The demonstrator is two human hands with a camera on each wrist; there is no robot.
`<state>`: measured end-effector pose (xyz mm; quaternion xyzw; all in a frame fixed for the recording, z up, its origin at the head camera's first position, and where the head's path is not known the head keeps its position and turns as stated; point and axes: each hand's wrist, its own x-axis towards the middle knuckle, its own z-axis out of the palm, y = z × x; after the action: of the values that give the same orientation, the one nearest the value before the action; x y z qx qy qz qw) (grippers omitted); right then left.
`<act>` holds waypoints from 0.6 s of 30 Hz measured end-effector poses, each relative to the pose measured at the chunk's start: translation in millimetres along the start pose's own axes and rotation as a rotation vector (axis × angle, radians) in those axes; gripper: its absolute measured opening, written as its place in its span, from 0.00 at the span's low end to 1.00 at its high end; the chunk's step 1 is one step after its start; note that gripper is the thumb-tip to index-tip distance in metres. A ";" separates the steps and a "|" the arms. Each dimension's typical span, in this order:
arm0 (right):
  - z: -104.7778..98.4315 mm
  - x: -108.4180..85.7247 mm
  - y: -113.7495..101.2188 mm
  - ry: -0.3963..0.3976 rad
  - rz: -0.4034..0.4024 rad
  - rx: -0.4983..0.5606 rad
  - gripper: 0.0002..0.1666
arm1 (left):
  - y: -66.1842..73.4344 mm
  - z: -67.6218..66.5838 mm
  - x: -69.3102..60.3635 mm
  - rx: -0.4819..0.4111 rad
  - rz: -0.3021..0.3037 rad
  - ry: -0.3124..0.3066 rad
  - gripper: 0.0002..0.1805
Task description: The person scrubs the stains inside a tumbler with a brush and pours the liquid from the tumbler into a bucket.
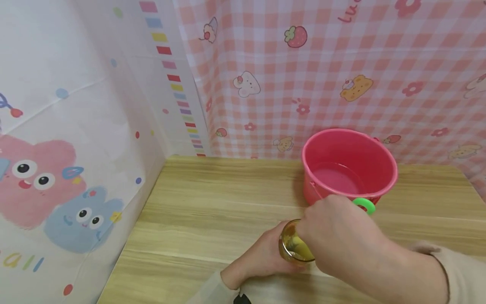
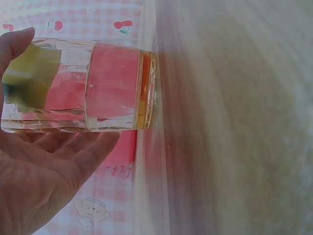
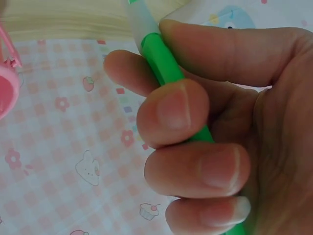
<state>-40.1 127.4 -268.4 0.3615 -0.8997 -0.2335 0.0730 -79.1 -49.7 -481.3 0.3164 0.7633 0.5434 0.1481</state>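
My left hand [image 1: 267, 249] holds an amber-tinted clear glass [image 1: 287, 247], thumb on one side and fingers along the other. In the left wrist view the faceted glass [image 2: 112, 81] has its base against the wooden tabletop. My right hand [image 1: 341, 236] is over the mouth of the glass, its fingers curled round the green handle [image 3: 164, 61] of a cup brush. The handle's ring end [image 1: 359, 202] sticks out beside that hand, close to the bucket rim. Inside the glass shows a blurred yellow-green brush head [image 2: 32, 76]; its exact shape is unclear.
Just behind my hands a pink bucket [image 1: 309, 166] stands on the wood-grain table [image 1: 212, 194], apparently with some water at its bottom. A pink checked cloth [image 1: 265, 55] hangs at the back, and a white printed sheet [image 1: 110, 139] covers the left side.
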 end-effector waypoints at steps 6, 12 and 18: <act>-3.3 4.6 -2.6 -0.007 -0.017 0.015 0.19 | -0.5 1.4 -0.1 -0.010 -0.025 -0.004 0.48; -3.5 8.1 -0.6 0.008 0.003 -0.052 0.20 | -1.6 1.4 -0.3 -0.002 -0.021 -0.002 0.47; -1.0 8.9 7.6 0.009 0.013 -0.070 0.18 | -1.6 1.5 -0.1 -0.022 -0.014 -0.005 0.49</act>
<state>-50.9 125.7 -264.3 0.3538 -0.8931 -0.2624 0.0913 -78.6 -49.0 -483.3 0.3110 0.7591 0.5498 0.1572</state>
